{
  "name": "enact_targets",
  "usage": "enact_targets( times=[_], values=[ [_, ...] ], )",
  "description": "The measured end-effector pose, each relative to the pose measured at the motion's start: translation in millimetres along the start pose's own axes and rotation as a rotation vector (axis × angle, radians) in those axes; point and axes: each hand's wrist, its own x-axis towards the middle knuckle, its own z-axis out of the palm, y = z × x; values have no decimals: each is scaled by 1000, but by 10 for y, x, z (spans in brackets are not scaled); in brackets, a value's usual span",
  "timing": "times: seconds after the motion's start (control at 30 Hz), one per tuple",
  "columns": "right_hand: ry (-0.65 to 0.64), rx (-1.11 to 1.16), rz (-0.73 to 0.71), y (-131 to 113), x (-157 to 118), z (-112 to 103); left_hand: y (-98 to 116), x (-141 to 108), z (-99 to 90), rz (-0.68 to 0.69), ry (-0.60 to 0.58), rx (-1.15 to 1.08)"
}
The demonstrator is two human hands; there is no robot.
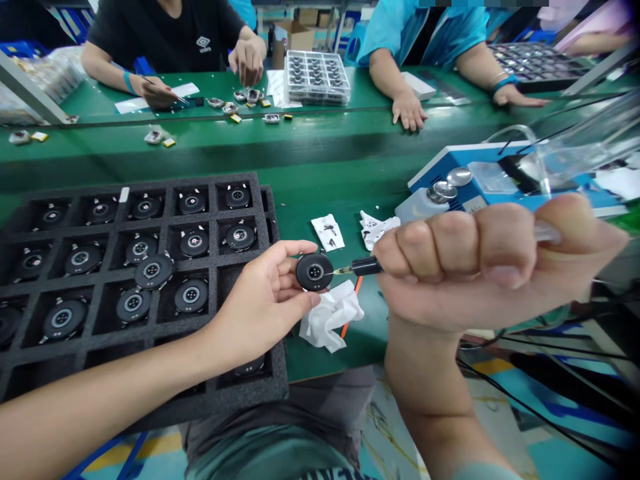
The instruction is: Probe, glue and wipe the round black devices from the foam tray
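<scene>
Black foam tray (278, 340) at left on the green table (320, 183), divided into compartments, apparently to keep round watch bodies (191, 295) from rubbing together. To its right, held up above the table, one loose watch body (315, 271), pinched by the rim in a partly closed left grip (265, 293), likely to leave the dotted face exposed. Curled into a tight right grip (465, 257), seemingly for steadiness: a slim-tipped tool (367, 266), pointed at that face, contact too fine to tell. Just below, within reach, crumpled white tissue (333, 317).

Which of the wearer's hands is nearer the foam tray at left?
Left: the left hand is over the right edge of the foam tray; the right hand is farther, to the tray's right.
</scene>
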Motion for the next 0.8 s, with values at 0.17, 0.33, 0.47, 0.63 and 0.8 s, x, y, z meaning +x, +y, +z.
enact_targets(
  times=[0.17,0.33,0.47,0.63,0.8],
  values=[
    [-18,39,-12,6,9,-15,-6,1,-10,10,4,7],
    [-6,54,-13,1,17,-11,-11,-1,-12,20,-3,16],
    [-26,63,-15,3,21,-8,-21,2,-14,22,0,19],
    [-4,61,-18,12,20,-6,-30,3,-26,18,-4,15],
    [-2,55,-5,10,12,-4,-17,2,-14,16,-3,16]
  ],
)
